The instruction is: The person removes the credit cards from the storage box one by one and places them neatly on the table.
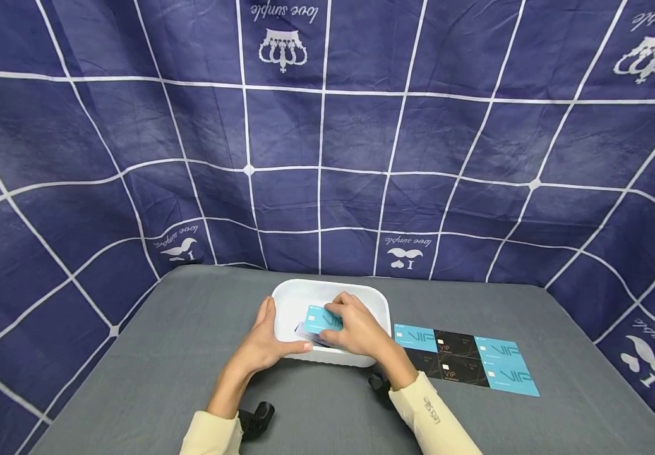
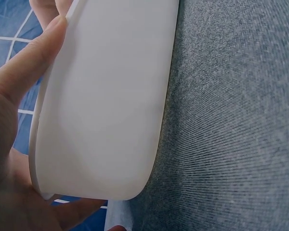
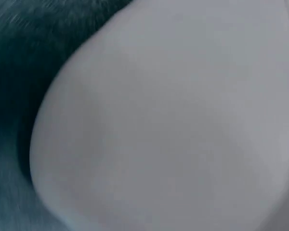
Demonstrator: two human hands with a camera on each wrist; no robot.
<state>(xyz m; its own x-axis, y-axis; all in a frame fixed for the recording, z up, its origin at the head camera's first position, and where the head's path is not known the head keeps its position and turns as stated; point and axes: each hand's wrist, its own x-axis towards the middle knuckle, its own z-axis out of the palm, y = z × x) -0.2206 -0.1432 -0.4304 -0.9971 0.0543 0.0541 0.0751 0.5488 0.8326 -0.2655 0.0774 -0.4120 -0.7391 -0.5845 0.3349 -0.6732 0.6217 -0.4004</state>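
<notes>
A white plastic bin (image 1: 295,294) rests on the grey table. My left hand (image 1: 261,341) holds its left end, the thumb along the front rim and the fingers round the side. In the left wrist view the thumb (image 2: 31,65) lies on the bin's rim (image 2: 36,139). Over the inside of the bin, my right hand (image 1: 358,325) pinches a light blue VIP card (image 1: 317,319) at its right edge. Beneath that card, a paler card (image 1: 301,331) partly shows in the bin. The right wrist view is filled by the bin's blurred wall (image 3: 168,115).
Right of the bin, blue VIP cards (image 1: 506,347) and black VIP cards (image 1: 463,370) lie edge to edge in two rows on the table (image 1: 191,354). The right forearm partly covers their left end. A blue checked cloth (image 1: 355,139) hangs behind the table.
</notes>
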